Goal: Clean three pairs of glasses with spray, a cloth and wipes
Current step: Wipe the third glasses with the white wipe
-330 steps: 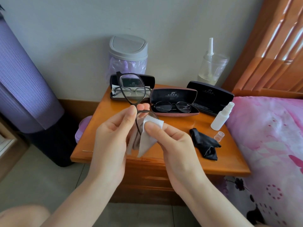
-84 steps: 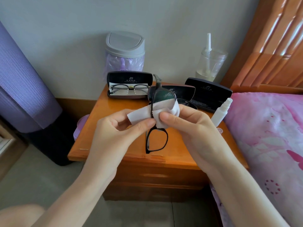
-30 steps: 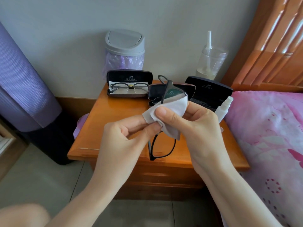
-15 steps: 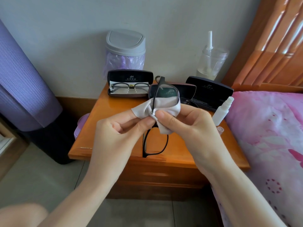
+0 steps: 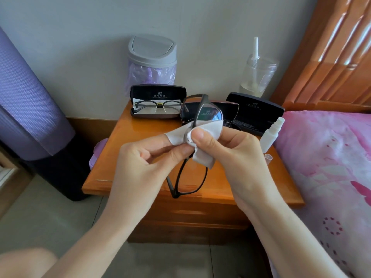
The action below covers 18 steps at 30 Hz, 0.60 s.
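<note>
Dark-framed glasses (image 5: pixel 188 177) hang on end above the nightstand, one lens up, one down. My left hand (image 5: pixel 144 163) pinches them near the bridge. My right hand (image 5: pixel 230 155) pinches a pale grey wipe (image 5: pixel 204 135) folded over the lower edge of the upper lens. A second pair of glasses (image 5: pixel 158 106) lies in an open black case (image 5: pixel 157 92) at the back. Another open case (image 5: pixel 226 108) sits behind the held glasses; what it holds is mostly hidden. A white spray bottle (image 5: pixel 271 135) leans at the right, its clear cap (image 5: pixel 268 157) beside it.
The wooden nightstand (image 5: pixel 120 157) stands against the wall. A grey-lidded small bin (image 5: pixel 152 63) and a clear jar (image 5: pixel 258 77) are at the back. A third black case (image 5: pixel 255 113) lies open at right. Pink bedding (image 5: pixel 331 167) borders the right side; a purple roll (image 5: pixel 26 107) is at left.
Over the last second the wipe slid down off the upper lens to its lower edge, and the glasses turned slightly. Both hands keep their hold.
</note>
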Available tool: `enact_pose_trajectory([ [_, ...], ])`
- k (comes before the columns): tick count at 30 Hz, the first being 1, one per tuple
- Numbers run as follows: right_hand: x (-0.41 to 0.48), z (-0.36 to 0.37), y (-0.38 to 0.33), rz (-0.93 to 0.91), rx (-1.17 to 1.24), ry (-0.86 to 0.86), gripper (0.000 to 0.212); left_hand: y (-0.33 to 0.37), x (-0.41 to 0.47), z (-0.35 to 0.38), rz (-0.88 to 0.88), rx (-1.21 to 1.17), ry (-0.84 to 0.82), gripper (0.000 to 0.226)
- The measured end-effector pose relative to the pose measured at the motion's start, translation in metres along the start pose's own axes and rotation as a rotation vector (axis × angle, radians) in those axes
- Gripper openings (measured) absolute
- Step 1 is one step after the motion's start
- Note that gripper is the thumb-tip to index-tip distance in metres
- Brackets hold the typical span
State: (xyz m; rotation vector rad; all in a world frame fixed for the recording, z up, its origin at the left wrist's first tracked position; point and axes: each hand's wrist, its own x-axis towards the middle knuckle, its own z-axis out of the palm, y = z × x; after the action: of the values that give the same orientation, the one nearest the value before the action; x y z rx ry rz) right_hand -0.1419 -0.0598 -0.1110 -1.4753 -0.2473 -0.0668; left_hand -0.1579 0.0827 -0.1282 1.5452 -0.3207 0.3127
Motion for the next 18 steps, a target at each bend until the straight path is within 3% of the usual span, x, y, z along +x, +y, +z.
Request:
enact_pose_trajectory([
  [6, 0.001, -0.005, -0.003, -0.01, -0.036, -0.124, 0.013, 0.0, 0.002, -0.005, 0.003, -0.06, 0.045, 0.023],
  [10, 0.001, -0.006, -0.005, -0.025, -0.058, -0.093, 0.006, 0.003, 0.003, -0.005, 0.013, -0.007, 0.037, 0.021],
  [18, 0.005, -0.011, -0.005, -0.092, -0.188, -0.037, 0.011, 0.002, 0.002, -0.005, 0.016, 0.072, 0.034, 0.021],
])
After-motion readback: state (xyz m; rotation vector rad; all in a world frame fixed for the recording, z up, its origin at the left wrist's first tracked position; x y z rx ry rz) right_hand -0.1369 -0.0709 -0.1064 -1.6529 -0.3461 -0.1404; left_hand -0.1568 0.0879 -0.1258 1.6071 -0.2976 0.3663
